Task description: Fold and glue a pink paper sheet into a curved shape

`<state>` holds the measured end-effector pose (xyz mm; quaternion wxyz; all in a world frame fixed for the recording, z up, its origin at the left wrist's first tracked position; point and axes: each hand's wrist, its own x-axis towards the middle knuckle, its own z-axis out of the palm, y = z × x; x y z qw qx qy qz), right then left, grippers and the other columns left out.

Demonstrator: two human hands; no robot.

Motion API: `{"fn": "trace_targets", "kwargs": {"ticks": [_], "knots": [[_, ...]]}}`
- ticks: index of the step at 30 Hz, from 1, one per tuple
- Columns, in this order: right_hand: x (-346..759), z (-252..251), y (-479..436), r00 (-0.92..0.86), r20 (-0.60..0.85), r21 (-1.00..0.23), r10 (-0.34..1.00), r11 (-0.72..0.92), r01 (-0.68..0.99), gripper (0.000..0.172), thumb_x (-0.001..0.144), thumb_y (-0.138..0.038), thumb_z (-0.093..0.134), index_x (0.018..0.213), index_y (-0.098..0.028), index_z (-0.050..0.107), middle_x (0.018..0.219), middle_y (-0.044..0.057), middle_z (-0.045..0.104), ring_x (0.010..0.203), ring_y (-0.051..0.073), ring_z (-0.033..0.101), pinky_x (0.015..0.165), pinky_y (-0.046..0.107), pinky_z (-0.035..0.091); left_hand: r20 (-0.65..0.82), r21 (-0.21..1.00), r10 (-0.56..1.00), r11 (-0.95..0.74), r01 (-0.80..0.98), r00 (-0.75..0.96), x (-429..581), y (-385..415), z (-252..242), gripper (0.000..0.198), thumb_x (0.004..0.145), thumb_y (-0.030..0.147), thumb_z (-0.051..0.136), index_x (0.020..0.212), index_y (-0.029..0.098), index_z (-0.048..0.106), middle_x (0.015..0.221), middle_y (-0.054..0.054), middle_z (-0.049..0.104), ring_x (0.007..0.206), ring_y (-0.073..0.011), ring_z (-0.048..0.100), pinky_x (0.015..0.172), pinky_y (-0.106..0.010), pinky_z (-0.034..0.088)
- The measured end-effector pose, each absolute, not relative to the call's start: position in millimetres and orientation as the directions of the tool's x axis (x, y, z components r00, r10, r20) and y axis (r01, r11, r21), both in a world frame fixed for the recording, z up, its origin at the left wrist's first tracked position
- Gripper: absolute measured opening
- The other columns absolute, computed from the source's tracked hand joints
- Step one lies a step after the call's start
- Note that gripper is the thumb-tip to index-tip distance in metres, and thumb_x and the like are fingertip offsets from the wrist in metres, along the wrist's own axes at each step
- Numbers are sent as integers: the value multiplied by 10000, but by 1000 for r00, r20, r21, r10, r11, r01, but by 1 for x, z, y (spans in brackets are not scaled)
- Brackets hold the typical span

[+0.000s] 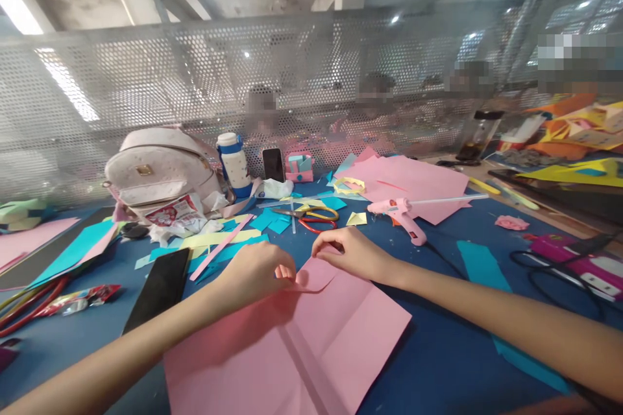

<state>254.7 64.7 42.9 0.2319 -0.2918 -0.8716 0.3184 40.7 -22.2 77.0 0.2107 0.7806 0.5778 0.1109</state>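
Pink sheet (341,337): is lying toward the bench's (428,340) near edge, its far side curling up.
Left hand (260,272): is pinching that curled side.
Right hand (355,253): is gripping the same side, near the left hand.
Scissors (304,214): are lying just beyond both hands.
Glue gun (402,213): is resting past the right hand.
Backpack (160,165): is standing toward the bench's far edge, on the left.

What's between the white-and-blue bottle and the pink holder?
In the head view, an upright phone stands between the white-and-blue bottle and the pink holder.
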Motion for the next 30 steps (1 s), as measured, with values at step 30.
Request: {"fn": "trace_targets", "kwargs": {"ticks": [30], "knots": [[263, 116, 56, -746, 413, -636, 523, 752, 175, 171, 898, -180, 546, 1038, -194, 643, 960, 29, 719, 857, 141, 655, 754, 274, 473, -295, 751, 867, -50, 659, 403, 28, 10, 63, 353, 610, 334, 767, 470, 161, 492, 465, 59, 468, 481, -79, 426, 453, -204, 251]]}}
